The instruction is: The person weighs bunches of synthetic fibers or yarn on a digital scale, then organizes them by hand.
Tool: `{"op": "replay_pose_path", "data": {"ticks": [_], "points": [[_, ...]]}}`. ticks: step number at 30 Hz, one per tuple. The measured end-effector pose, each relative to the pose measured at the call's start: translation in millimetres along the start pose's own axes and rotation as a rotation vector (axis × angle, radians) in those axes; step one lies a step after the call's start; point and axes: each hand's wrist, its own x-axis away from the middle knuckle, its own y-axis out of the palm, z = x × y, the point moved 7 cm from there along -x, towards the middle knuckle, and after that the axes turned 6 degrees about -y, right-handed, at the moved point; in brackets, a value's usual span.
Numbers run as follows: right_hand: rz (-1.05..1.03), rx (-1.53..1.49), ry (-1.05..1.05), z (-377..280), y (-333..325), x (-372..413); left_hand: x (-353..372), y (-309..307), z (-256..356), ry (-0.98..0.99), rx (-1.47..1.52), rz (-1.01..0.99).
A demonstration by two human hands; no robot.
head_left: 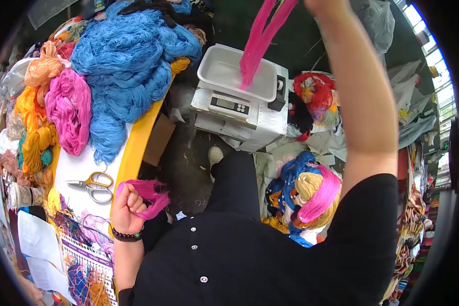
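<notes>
My left hand (129, 206) is closed around a bunch of bright pink yarn (150, 196), whose loose end spills out to the right. Scissors (97, 187) with one yellow and one grey handle lie on the white table just above that hand. My right hand (319, 6) is raised at the top edge, its fingers mostly cut off by the frame. From beside it a long pink yarn hank (262, 46) hangs down, its lower end in the white tray (214, 66) of a digital scale (230, 105).
A large heap of blue yarn (122, 56) and a magenta skein (69, 112) cover the yellow-edged table (136, 148). Thread color cards (89, 255) lie nearer me. Right of my legs, a bundle of blue, cream and pink yarn (311, 188) sits low; red yarn (313, 89) lies beside the scale.
</notes>
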Motion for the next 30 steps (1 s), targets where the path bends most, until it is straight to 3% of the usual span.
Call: {"op": "replay_pose_path", "data": {"ticks": [2,4,6,7,8,9,11,13,15,16,18,21,22,23,24,25,26,27,30], "points": [[-0.143,-0.040,0.098,80.3,1.9,19.6,-1.6,-1.3,0.0,-0.006,-0.015,0.015],[-0.323,0.245,0.355,212.7,-4.8,79.2,-3.6,-4.3,-1.3,-0.037,-0.021,0.024],[-0.391,0.613,0.260,236.0,-3.4,115.9,-5.6,-2.6,-4.1,-0.075,0.016,-0.011],[-0.287,0.636,0.017,245.0,1.8,143.3,-6.5,-1.0,-7.3,-0.105,0.058,-0.044],[-0.449,1.004,0.022,238.4,18.6,173.9,-8.9,-2.8,-9.9,-0.107,0.096,-0.047],[-0.610,1.134,0.029,251.6,32.9,206.6,-10.6,-1.2,-12.4,-0.116,0.118,-0.065],[-0.652,1.217,-0.036,240.9,48.9,260.4,-14.3,2.6,-15.0,-0.121,0.136,-0.170],[-0.555,1.194,-0.071,235.7,50.5,294.4,-15.4,9.4,-16.6,-0.124,0.130,-0.123],[-0.494,1.138,-0.088,222.6,47.8,308.9,-18.4,10.1,-20.8,-0.128,0.112,-0.146],[-0.355,1.097,-0.093,200.5,43.1,307.5,-18.4,16.6,-23.0,-0.133,0.111,-0.146],[-0.119,1.033,-0.029,160.0,35.9,311.6,-19.5,21.9,-23.9,-0.076,-0.036,0.045],[-0.190,0.440,0.272,132.6,60.8,344.5,-18.1,41.1,-36.9,-0.079,-0.166,0.069],[-0.244,0.136,0.508,113.4,82.8,360.4,-16.5,43.6,-40.8,-0.072,-0.277,0.134],[-0.371,0.008,0.524,91.1,104.8,369.1,-18.8,47.3,-44.6,-0.058,-0.345,-0.045],[-0.547,-0.012,0.502,74.0,122.3,377.2,-17.9,54.4,-49.2,-0.066,-0.396,-0.141],[-0.549,-0.103,0.373,57.3,132.6,379.1,-17.5,73.2,-51.4,-0.069,-0.446,-0.240],[-0.566,-0.298,0.555,52.5,140.3,389.9,-11.6,83.5,-53.2,0.042,-0.497,-0.074],[-0.559,-0.443,0.794,52.4,147.6,404.5,-8.1,88.1,-56.1,0.054,-0.511,-0.094],[-0.512,-0.487,0.911,51.2,149.9,417.6,-1.9,91.1,-59.6,0.116,-0.553,-0.043]]}}
